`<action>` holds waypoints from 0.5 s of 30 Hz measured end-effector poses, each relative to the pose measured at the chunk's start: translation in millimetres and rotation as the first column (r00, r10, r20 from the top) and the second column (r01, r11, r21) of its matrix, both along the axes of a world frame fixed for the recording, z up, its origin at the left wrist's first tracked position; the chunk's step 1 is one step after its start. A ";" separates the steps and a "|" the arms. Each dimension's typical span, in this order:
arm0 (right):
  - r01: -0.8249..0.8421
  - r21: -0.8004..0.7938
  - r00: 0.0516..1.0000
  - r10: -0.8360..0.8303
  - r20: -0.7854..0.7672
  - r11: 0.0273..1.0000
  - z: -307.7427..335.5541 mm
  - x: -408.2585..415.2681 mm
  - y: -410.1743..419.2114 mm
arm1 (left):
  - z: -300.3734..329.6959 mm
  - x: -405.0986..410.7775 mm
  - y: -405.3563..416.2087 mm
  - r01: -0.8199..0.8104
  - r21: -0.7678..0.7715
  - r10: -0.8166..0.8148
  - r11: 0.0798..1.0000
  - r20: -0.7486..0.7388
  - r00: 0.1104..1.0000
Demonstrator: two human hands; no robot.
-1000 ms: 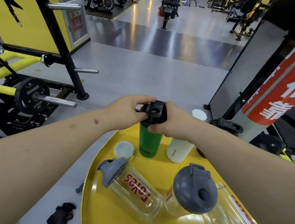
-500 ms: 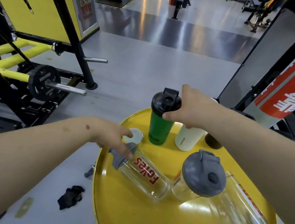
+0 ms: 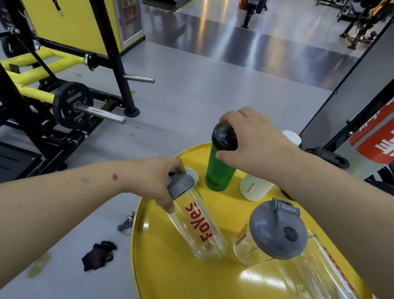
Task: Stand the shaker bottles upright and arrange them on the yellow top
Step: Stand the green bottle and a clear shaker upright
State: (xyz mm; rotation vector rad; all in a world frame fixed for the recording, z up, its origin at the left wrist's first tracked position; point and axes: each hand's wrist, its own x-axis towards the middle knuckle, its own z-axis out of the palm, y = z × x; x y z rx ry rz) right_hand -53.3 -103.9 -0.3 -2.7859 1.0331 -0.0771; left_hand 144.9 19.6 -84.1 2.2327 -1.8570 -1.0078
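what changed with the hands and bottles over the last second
The left hand left the green bottle's black lid, dropped to the lying clear bottle and gripped its grey cap. The right hand stayed on the black lid. The other bottles did not move.

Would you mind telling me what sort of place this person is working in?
Almost certainly a gym: a weight plate loaded on a black and yellow machine, more training equipment across the floor, and shaker bottles on the yellow top.
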 end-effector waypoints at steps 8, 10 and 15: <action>-0.060 0.021 0.997 0.061 -0.050 0.998 -1.7 -6.9 -3.3 | 29.4 -35.7 14.5 0.094 -0.285 -0.072 0.954 0.088 0.994; -0.067 0.037 0.997 0.069 -0.040 0.997 1.5 -12.6 -0.3 | 27.5 -46.0 11.5 0.126 -0.359 -0.091 0.925 0.112 0.989; -0.067 0.180 0.997 0.075 -0.037 0.981 17.7 -35.3 16.7 | 21.0 -56.9 7.4 0.123 -0.427 -0.104 0.896 0.068 0.992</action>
